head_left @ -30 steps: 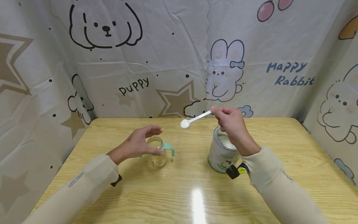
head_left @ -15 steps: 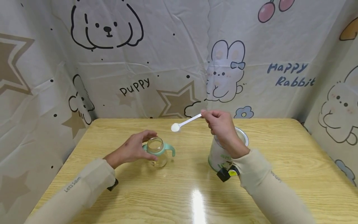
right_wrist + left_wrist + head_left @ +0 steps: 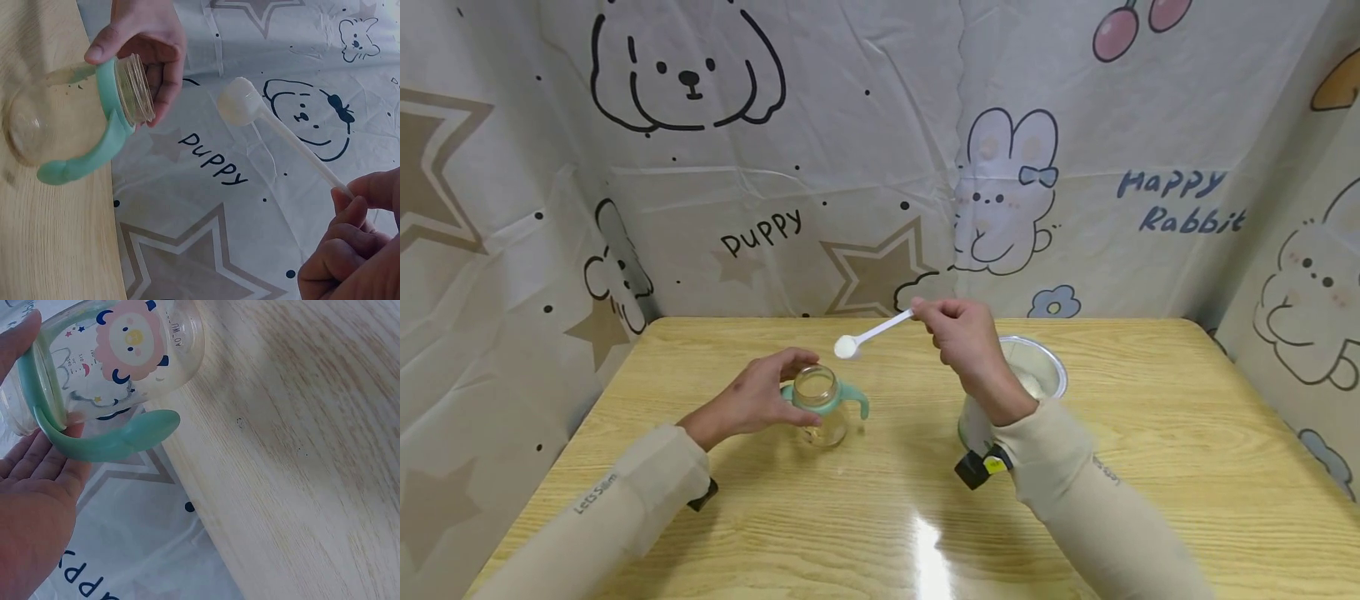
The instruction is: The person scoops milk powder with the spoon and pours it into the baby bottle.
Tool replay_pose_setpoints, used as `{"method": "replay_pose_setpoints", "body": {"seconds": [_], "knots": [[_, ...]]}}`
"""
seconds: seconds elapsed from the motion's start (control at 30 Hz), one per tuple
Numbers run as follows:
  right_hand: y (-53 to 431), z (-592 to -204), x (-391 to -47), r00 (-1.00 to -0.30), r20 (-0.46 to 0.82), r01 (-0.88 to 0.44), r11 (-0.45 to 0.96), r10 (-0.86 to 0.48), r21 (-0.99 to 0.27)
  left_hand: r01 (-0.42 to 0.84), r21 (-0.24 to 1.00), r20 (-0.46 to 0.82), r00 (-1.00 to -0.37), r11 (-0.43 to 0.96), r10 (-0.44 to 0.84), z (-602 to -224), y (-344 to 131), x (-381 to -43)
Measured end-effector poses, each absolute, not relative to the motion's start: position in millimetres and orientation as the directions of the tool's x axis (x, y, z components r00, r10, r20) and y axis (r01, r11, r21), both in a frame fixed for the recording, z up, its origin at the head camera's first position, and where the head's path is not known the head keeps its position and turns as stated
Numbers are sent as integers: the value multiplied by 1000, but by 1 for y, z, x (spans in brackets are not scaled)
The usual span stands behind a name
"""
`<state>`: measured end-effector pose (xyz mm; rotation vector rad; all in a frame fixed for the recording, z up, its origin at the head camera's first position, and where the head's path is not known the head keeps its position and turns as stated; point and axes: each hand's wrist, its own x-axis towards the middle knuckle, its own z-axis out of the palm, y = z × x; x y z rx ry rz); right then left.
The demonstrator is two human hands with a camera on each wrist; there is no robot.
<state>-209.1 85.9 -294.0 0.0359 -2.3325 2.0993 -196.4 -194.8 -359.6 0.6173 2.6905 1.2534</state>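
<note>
A clear baby bottle [image 3: 829, 432] with a mint-green two-handled collar stands uncapped on the table. My left hand [image 3: 752, 395] holds it round the collar, thumb on the near side and fingers behind. The left wrist view shows a pink animal print on the bottle [image 3: 78, 381]. Between finger and thumb, my right hand [image 3: 964, 343] pinches the handle end of a white measuring scoop [image 3: 847, 347]. White powder heaps the scoop's bowl, which hangs above and right of the bottle's mouth, apart from it. An open powder can [image 3: 976, 428] is partly hidden behind the right wrist.
The wooden table [image 3: 887, 533] ends at a back edge against a printed cloth [image 3: 865, 142] that also hangs at both sides. Inside the can, pale powder [image 3: 1028, 383] shows below the silver rim.
My right hand has moved left with the full scoop, away from over the can and towards the bottle. My left hand has closed in from around the bottle onto its collar.
</note>
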Motion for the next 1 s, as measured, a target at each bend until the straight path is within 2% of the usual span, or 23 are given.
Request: {"method": "replay_pose_setpoints", "body": {"seconds": [0.3, 0.63, 0.87, 1.0], "knots": [[71, -304, -209, -998, 53, -56, 117, -35, -992, 288, 766, 56, -921, 575, 386, -364, -196, -197], [51, -316, -210, -991, 126, -130, 185, -33, -974, 285, 751, 54, -925, 596, 375, -362, -198, -198], [42, -327, -210, -991, 127, -132, 233, -35, -963, 277, 751, 42, -926, 600, 375, -361, -197, -199], [41, -333, -210, -981, 179, -193, 274, -75, -942, 282, 749, 45, -925, 600, 378, -361, -198, -199]]}}
